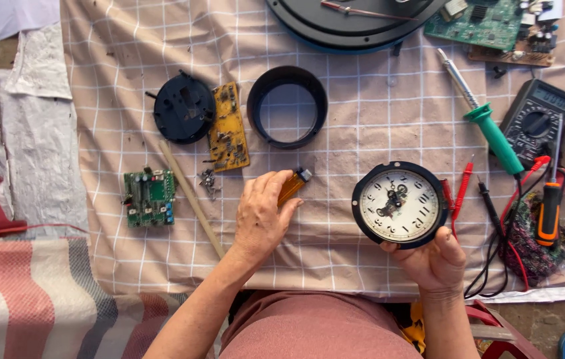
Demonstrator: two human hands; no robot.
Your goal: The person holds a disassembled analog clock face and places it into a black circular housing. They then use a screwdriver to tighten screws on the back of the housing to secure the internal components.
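Both forearms come in from the near edge. Right hand (434, 260) grips a round clock face (400, 204) w/ black rim from below, fingers curled under its near edge, dial up, just above the checked cloth (362, 126). Left hand (260, 216) rests on the cloth, fingers closed around an orange lighter (294, 185), metal tip pointing far-right. Black ring (287, 106) lies far of the lighter; yellow circuit board (228, 127) and black round part (183, 108) to its left. Green-handled soldering iron (485, 118), multimeter (538, 118) on the right.
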